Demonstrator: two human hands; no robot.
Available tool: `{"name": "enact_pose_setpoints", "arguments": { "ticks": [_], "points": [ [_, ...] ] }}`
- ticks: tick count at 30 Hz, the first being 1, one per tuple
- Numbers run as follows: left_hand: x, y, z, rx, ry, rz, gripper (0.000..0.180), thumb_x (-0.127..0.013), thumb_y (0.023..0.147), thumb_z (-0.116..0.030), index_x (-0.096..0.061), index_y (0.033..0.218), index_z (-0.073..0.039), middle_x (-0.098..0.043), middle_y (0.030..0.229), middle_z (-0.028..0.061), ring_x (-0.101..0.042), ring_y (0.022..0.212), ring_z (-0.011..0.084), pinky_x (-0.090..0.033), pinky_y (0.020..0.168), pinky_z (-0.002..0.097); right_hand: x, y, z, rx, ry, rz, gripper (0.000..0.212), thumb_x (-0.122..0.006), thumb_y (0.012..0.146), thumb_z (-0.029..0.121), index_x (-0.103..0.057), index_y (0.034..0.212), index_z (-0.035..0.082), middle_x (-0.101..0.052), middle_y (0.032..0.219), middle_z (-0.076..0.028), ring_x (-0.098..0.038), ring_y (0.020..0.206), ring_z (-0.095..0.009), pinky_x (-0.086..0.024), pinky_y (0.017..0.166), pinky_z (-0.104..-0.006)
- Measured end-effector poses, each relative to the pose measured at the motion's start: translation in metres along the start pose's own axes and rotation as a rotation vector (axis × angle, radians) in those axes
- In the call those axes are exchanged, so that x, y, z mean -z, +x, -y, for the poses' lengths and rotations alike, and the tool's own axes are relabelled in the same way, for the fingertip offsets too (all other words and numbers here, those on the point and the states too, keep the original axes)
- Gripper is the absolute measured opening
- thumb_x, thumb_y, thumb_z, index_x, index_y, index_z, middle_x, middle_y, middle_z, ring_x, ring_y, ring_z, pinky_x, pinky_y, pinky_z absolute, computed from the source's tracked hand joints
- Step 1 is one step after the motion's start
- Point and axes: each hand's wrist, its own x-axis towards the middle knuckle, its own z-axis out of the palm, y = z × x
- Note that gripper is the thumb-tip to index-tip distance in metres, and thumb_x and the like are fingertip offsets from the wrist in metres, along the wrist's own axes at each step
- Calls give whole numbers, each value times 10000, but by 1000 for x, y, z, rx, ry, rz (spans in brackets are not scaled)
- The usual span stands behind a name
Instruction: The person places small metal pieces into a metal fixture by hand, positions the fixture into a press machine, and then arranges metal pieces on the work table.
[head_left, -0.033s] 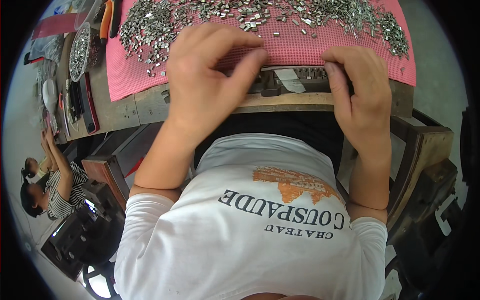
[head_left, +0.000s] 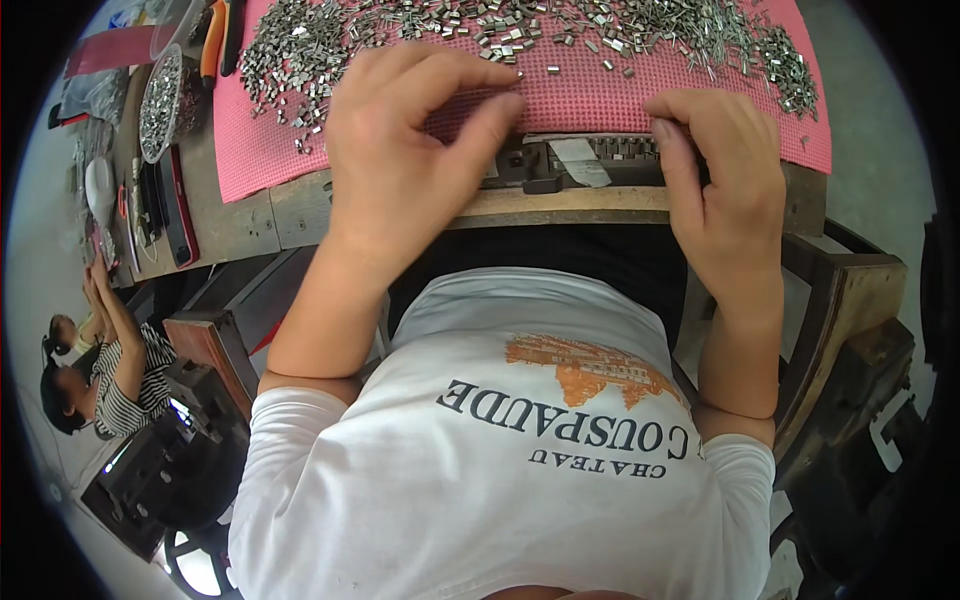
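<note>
My left hand (head_left: 385,140) hovers above the pink textured mat (head_left: 590,100), thumb and index finger apart. A small metal piece seems to lie at the index fingertip; the other fingers are mostly hidden. Close to the mat's near right part, my right hand (head_left: 735,175) is curled, thumb and index tips nearly together; whatever they pinch is too small to make out. Between the hands a dark metal fixture (head_left: 520,165) sits at the bench edge, with a row of small metal parts (head_left: 625,148) and a pale flat strip (head_left: 580,163) across it. Small silvery metal pieces (head_left: 290,70) are heaped on the mat.
Thin metal pins (head_left: 710,40) spread over the mat's far right. To the left are a clear tub (head_left: 160,105) of metal bits, an orange-handled tool (head_left: 212,40) and a red-and-black flat object (head_left: 182,210). Another person in stripes (head_left: 125,385) sits farther left.
My left hand has shifted slightly left, uncovering more of the dark fixture. The right hand has barely moved.
</note>
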Motion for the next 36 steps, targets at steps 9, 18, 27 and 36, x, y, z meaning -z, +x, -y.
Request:
{"name": "enact_pose_setpoints", "arguments": {
  "ticks": [9, 18, 27, 36],
  "points": [
    [5, 15, 4, 14, 162, 206, 198, -833, 758, -122, -800, 953, -116, -721, 921, 33, -631, 905, 224, -504, 818, 328, -15, 21, -12, -3, -143, -30, 71, -713, 856, 110, -668, 900, 76, -638, 845, -63, -612, 839, -276, -443, 788, -400],
    [4, 21, 10, -44, 175, 258, 177, -817, 752, -99, -793, 927, -112, -701, 886, 31, -613, 880, 234, -500, 790, 347, -13, 27, -18, 28, -139, 11, 60, -709, 835, 85, -654, 840, 61, -611, 820, -73, -606, 826, -281, -460, 779, -408],
    [8, 29, 19, -186, 143, 296, 153, -799, 764, -102, -779, 914, -121, -678, 872, 28, -612, 865, 234, -498, 777, 357, -12, 30, -19, 71, -149, 46, 78, -708, 820, 75, -638, 844, 49, -598, 820, -82, -606, 823, -279, -464, 766, -409],
    [3, 37, 14, -365, 236, 357, 113, -751, 812, -90, -697, 911, -96, -606, 848, 45, -598, 851, 275, -477, 768, 384, -6, 40, -27, 200, -103, 107, 103, -683, 856, 27, -651, 953, 44, -617, 885, -83, -618, 834, -287, -477, 764, -387]
  ]
}}
